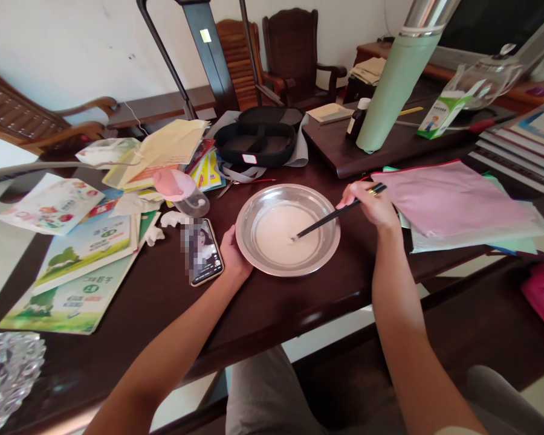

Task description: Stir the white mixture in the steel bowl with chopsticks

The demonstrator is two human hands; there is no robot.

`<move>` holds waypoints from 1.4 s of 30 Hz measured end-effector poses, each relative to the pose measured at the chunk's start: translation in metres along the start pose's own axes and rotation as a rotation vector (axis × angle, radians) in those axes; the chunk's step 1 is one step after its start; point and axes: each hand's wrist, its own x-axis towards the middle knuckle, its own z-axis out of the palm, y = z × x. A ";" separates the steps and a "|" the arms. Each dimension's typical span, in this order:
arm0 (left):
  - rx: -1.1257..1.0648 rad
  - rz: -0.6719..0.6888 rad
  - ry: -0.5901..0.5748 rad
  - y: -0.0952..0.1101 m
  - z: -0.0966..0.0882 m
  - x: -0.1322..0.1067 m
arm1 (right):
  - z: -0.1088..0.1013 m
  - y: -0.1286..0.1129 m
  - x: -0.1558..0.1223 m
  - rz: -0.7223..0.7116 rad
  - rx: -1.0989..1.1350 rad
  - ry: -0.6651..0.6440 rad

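Observation:
A shallow steel bowl (288,266) with a white liquid or batter in it sits on the dark wooden table (263,308). My left hand (233,254) is curled against the bowl's left rim, steadying it. My right hand (372,204) is closed on a pair of dark chopsticks (333,218), whose tips dip into the white mixture near the bowl's middle. A phone (203,252) with its screen lit lies just left of my left hand.
Children's books (84,254) and papers cover the table's left side, with a pink-lidded cup (181,190) behind. A black lunch box (258,142), a tall green flask (396,78), pink folders (448,199) and stacked books (521,145) stand at the back and right. Wooden chairs line the wall.

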 end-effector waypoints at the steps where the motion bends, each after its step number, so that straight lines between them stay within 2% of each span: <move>1: 0.003 0.000 -0.001 0.000 0.000 0.000 | 0.004 -0.002 0.000 0.012 -0.003 -0.070; 3: 0.005 0.006 -0.003 0.000 -0.001 0.001 | 0.012 -0.006 0.001 0.018 -0.022 -0.144; 4: 0.004 0.009 -0.003 -0.001 -0.001 0.001 | 0.013 -0.007 0.002 0.014 -0.033 -0.136; 8: -0.001 0.016 0.000 -0.001 -0.002 0.002 | 0.001 -0.001 0.002 0.002 -0.059 0.079; 10: -0.005 0.012 -0.002 -0.001 -0.002 0.001 | -0.006 0.002 0.001 -0.017 -0.019 0.135; 12: -0.006 0.008 -0.010 -0.001 -0.001 0.001 | -0.007 0.002 0.000 -0.011 0.012 0.066; 15: -0.004 0.002 -0.017 -0.001 -0.001 0.002 | 0.005 -0.004 0.001 0.022 -0.011 -0.128; 17: -0.001 0.002 -0.013 -0.002 -0.001 0.002 | 0.012 -0.007 0.002 0.022 -0.036 -0.163; 19: 0.001 0.008 -0.007 -0.002 -0.001 0.002 | 0.011 -0.007 0.003 0.018 -0.056 -0.091; 22: -0.008 0.015 0.001 -0.002 0.000 0.002 | -0.002 -0.002 0.002 0.001 -0.065 0.106; 24: -0.018 0.013 0.008 -0.002 0.000 0.002 | -0.008 0.001 0.001 -0.016 -0.037 0.164; 25: -0.021 0.011 0.012 -0.002 0.000 0.002 | -0.009 0.002 0.001 -0.019 -0.021 0.140; 29: -0.028 0.006 0.011 -0.001 0.001 0.001 | 0.006 -0.005 0.001 0.010 -0.025 -0.120; 31: -0.030 0.012 0.007 -0.001 0.001 0.001 | 0.012 -0.007 0.003 0.019 -0.051 -0.137; 37: -0.030 0.008 0.005 -0.001 0.001 0.001 | -0.008 0.001 0.001 -0.037 -0.027 0.162; 39: -0.033 0.002 -0.004 -0.001 0.000 0.002 | -0.009 0.002 0.000 -0.045 0.007 0.112; 42: -0.030 0.006 -0.011 -0.002 -0.002 0.003 | 0.003 -0.002 0.001 -0.007 -0.014 -0.099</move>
